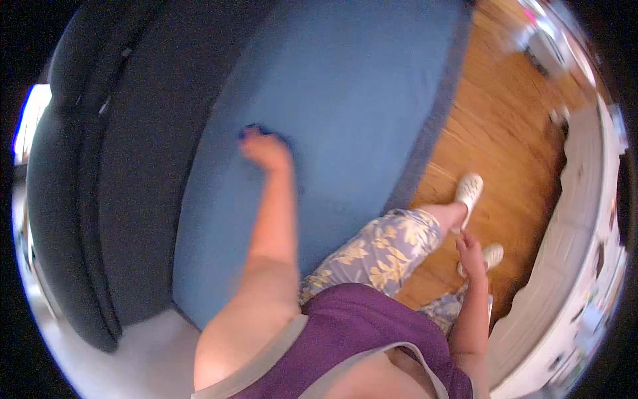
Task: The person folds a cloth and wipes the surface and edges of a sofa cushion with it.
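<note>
My left hand (268, 151) reaches out over a blue sheet-like cover (332, 86) spread across a long, flat seat or mattress. The fingers are closed on a small dark blue object (251, 129), pressed down against the cover. Blur and the hand itself hide most of that object, so its kind does not show. My right hand (472, 256) hangs beside my legs above the floor, its fingers loosely bent with nothing seen in them.
Dark grey sofa cushions (153, 133) run along the left. Wooden floor (505, 153) lies to the right, where my white clogs (470, 189) stand. Patterned trousers (379, 253) cover my leg by the seat's edge. A white fabric-covered piece (558, 266) borders the right.
</note>
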